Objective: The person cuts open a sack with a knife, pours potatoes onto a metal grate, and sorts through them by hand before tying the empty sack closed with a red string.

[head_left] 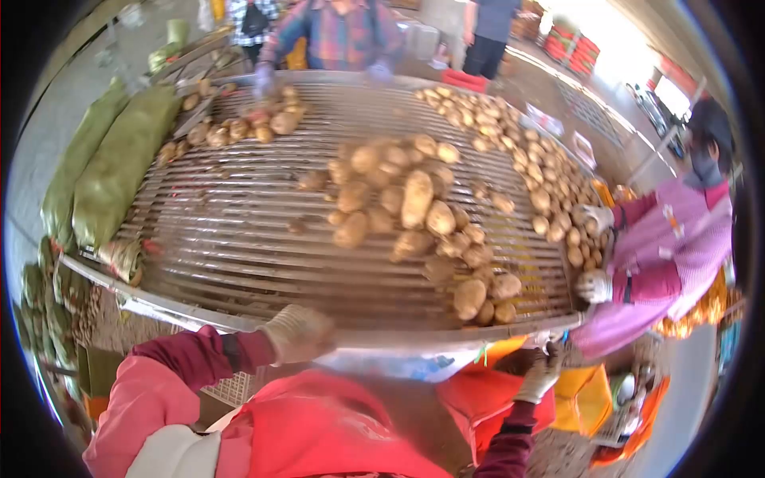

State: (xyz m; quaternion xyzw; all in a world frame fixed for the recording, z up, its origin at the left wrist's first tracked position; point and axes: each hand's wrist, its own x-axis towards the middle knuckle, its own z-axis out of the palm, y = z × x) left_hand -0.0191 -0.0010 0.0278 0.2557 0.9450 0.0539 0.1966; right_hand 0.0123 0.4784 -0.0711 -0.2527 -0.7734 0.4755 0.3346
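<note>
Potatoes (417,199) lie heaped on the middle of the slatted sorting table (239,263), some of them blurred. My left hand (301,333), in a pale knit work glove, is at the near edge of the table, its fingers smeared by motion. My right hand (539,376), gloved with darker fingertips, is lower right, just below the table's near rim. Its fingers look bent together, and what they hold, if anything, cannot be made out. A red bag (486,398) hangs beside that hand, and a yellow-orange bag (580,397) is to its right.
Two long green sacks (127,167) lie along the left side. A co-worker in a pink apron (653,247) has gloved hands by potatoes (550,183) on the right. Another person in a plaid shirt (339,36) stands opposite, near more potatoes (263,127).
</note>
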